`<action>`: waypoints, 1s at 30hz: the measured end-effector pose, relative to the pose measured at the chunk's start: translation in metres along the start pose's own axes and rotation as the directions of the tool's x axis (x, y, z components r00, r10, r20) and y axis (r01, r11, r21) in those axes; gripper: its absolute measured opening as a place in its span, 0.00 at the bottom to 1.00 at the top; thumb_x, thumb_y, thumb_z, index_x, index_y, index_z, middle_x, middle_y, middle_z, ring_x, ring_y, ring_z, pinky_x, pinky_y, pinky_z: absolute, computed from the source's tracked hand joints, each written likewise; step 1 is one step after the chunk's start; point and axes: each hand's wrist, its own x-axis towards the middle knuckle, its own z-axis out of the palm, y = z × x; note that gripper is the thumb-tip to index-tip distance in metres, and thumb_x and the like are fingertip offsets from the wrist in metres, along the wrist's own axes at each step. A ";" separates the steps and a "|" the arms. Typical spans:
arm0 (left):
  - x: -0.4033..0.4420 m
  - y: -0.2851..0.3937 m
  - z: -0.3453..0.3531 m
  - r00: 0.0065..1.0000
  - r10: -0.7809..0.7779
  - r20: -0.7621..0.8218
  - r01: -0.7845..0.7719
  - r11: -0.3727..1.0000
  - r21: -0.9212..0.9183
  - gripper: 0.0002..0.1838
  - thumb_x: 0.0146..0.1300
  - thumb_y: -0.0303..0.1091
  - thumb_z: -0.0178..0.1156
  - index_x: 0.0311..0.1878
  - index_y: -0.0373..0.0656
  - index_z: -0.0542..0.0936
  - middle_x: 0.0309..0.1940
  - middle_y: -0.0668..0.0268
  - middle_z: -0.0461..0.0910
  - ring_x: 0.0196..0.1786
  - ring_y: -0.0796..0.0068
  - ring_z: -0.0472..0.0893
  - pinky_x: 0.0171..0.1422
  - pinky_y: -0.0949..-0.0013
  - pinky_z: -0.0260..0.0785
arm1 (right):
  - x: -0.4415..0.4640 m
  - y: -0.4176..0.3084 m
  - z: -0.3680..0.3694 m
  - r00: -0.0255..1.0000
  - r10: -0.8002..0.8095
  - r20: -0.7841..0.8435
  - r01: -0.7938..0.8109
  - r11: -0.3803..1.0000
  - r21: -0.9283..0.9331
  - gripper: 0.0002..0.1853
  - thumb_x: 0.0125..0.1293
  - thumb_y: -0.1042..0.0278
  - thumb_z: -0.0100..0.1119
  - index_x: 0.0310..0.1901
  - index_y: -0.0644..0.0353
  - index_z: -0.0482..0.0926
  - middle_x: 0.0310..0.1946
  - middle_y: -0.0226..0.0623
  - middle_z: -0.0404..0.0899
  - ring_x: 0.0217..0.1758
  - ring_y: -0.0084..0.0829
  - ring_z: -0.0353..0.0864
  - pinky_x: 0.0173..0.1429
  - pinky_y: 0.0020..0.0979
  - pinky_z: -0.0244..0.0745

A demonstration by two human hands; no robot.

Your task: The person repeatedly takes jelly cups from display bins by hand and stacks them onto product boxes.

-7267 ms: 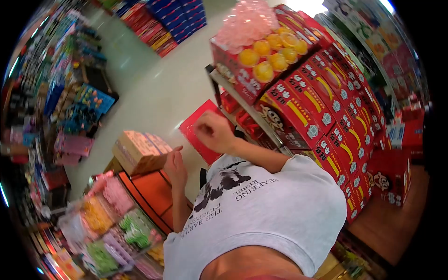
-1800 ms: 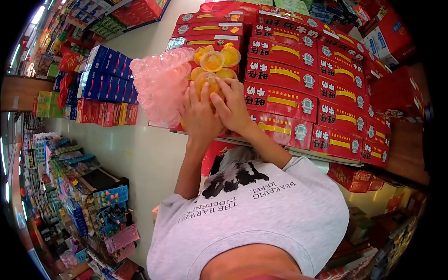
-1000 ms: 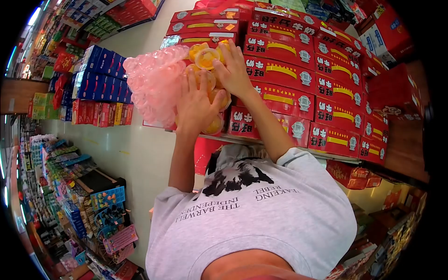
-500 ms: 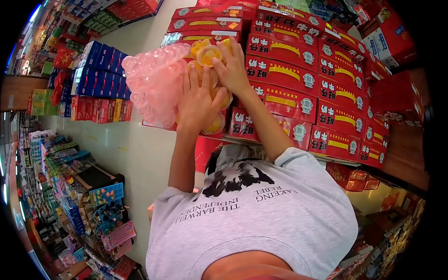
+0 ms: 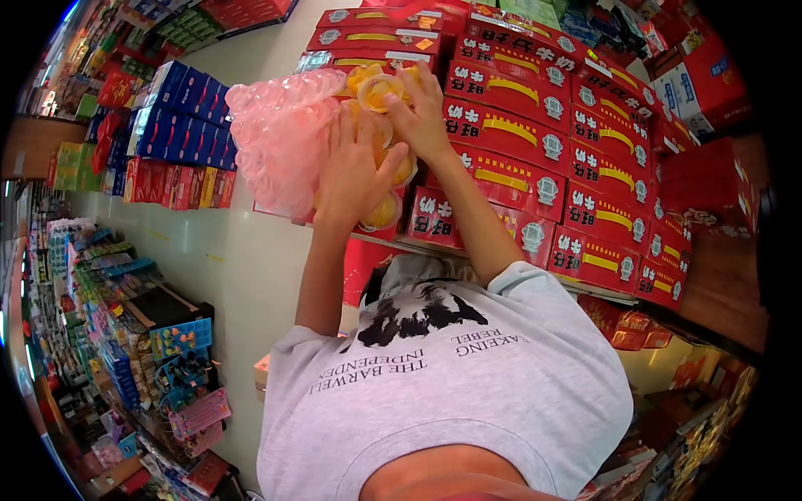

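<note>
Some yellow cups (image 5: 380,92) are bunched together under the left hand (image 5: 349,179) and the right hand (image 5: 420,117). The cups are round and see-through, and yellow stuff can be seen inside. The left hand is laid over them with its palm down. Its fingers are held out long, and its thumb is stuck out wide to the right. No cup is wrapped up by it.

The right hand is placed a bit farther from the body, just to the right of the left fingers. Its fingers are bent over the far cups, and its thumb is put beside one round cup. Whether a cup is gripped there cannot be told, because part is hidden. More cups can be seen beside the left wrist, on its right side.

A big, shiny pink pile (image 5: 280,142) is found just left of the left hand, right up against the cups. Many red boxes (image 5: 505,138) with yellow handles (image 5: 511,128) are stacked to the right of the right hand. Blue boxes (image 5: 180,108) are piled well off to the left of the left hand. A light gray shirt (image 5: 451,384) with a black print is worn behind both hands.
</note>
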 end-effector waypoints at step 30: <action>-0.089 0.003 0.021 0.931 -0.119 -0.345 0.037 0.971 -0.235 0.37 0.70 0.51 0.53 0.70 0.29 0.64 0.73 0.45 0.59 0.77 0.39 0.54 0.79 0.42 0.46 | -0.114 -0.057 -0.027 0.985 -0.079 0.152 0.049 0.981 0.190 0.39 0.68 0.70 0.54 0.76 0.71 0.49 0.78 0.63 0.44 0.82 0.61 0.44 0.82 0.51 0.41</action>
